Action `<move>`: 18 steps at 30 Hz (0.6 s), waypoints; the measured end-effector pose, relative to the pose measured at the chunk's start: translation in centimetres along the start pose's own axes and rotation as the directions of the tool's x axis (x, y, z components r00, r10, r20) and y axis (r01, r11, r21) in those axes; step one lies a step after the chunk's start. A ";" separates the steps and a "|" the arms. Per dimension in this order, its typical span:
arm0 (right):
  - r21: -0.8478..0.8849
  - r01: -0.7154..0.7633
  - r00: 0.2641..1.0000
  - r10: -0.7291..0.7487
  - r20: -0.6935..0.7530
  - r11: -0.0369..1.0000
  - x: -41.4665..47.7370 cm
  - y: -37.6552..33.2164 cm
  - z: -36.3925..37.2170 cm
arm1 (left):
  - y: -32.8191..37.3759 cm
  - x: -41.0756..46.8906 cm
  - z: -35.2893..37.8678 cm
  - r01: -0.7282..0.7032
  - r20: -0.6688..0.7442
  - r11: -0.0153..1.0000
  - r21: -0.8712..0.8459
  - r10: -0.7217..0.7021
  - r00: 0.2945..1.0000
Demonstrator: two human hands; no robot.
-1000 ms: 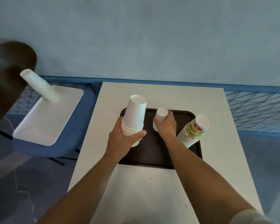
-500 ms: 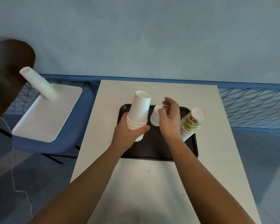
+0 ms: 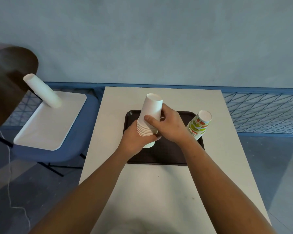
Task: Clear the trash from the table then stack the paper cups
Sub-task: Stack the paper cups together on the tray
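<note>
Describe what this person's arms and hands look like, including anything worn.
The left forearm and right forearm are bare to the frame edge, no sleeve showing. The left hand and right hand show no glove, ring or watch.

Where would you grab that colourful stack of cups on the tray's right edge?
Probably low, round the bunched rims of the printed cup stack, so every cup lifts together; gripping the top cup alone might pull it off. Come from its right: the right hand, on the white cup stack, crowds its left.
</note>
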State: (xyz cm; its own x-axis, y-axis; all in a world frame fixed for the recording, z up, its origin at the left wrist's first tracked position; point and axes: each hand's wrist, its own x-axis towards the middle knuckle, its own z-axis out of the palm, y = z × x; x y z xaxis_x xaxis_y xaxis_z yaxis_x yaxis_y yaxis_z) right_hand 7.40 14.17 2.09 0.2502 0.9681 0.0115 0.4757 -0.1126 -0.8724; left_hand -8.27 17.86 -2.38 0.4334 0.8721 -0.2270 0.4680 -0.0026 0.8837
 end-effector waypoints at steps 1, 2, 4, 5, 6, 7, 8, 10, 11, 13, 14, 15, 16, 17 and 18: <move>-0.007 0.007 1.000 -0.007 -0.012 1.000 0.0 -0.1 0.1 | 0.0 -0.1 -0.2 -0.006 -0.001 1.000 0.010 0.006 1.000; -0.014 0.012 1.000 -0.012 -0.029 1.000 -0.1 -0.2 0.1 | 0.0 -0.2 -0.4 -0.011 -0.006 1.000 0.017 0.011 1.000; -0.032 0.024 0.997 -0.026 -0.067 0.999 -0.1 -0.5 0.3 | -0.1 -0.3 -0.6 -0.014 -0.024 1.000 0.024 0.015 1.000; -0.035 0.029 0.996 -0.031 -0.086 0.999 -0.1 -0.6 0.4 | -0.1 -0.4 -0.6 -0.011 -0.035 1.000 0.027 0.012 0.999; -0.032 0.033 0.994 -0.036 -0.100 0.999 -0.2 -0.7 0.5 | -0.2 -0.4 -0.6 -0.006 -0.045 1.000 0.028 0.007 0.999; -0.026 0.039 0.993 -0.042 -0.113 0.999 -0.2 -0.8 0.6 | -0.3 -0.4 -0.6 -0.001 -0.050 1.000 0.024 0.002 0.999; -0.022 0.047 0.991 -0.049 -0.125 0.999 -0.3 -0.9 0.6 | -0.4 -0.5 -0.6 0.004 -0.053 1.000 0.020 -0.003 0.999; -0.014 0.052 0.987 -0.054 -0.154 0.999 -0.3 -1.2 0.6 | -0.4 -0.6 -0.7 0.011 -0.051 1.000 0.024 -0.010 0.999; -0.002 0.048 0.984 -0.048 -0.172 0.999 -0.3 -1.3 0.5 | -0.3 -0.6 -0.8 0.016 -0.047 0.999 0.030 -0.015 0.999; 0.052 0.033 0.973 -0.021 -0.230 0.998 -0.1 -1.4 0.2 | -0.4 -0.7 -0.9 0.029 -0.038 0.999 0.033 -0.028 0.999; 0.086 0.026 0.964 -0.002 -0.268 0.996 -0.1 -1.4 0.1 | -0.5 -0.7 -1.0 0.034 -0.033 0.999 0.028 -0.033 0.999; 0.125 0.020 0.952 0.019 -0.304 0.992 0.0 -1.5 -0.1 | -0.7 -0.7 -1.0 0.039 -0.030 0.999 0.019 -0.038 0.999; 0.178 0.017 0.941 0.044 -0.336 0.984 0.0 -1.5 -0.3 | -0.9 -0.6 -1.1 0.041 -0.029 0.999 0.005 -0.041 0.999; 0.251 0.017 0.929 0.078 -0.362 0.968 0.1 -1.5 -0.5 | -1.1 -0.6 -1.1 0.041 -0.028 0.999 -0.014 -0.041 0.999; 0.334 0.016 0.916 0.120 -0.383 0.943 0.2 -1.3 -0.7 | -1.3 -0.6 -1.1 0.041 -0.028 0.999 -0.032 -0.042 0.999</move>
State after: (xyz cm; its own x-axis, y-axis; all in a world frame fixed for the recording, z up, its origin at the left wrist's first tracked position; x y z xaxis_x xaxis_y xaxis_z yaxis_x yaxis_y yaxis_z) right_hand 7.43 14.36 3.60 0.6096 0.7872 0.0932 0.1711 -0.0159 -0.9851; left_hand -9.95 17.91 -2.94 0.3915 0.8848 -0.2526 0.4603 0.0494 0.8864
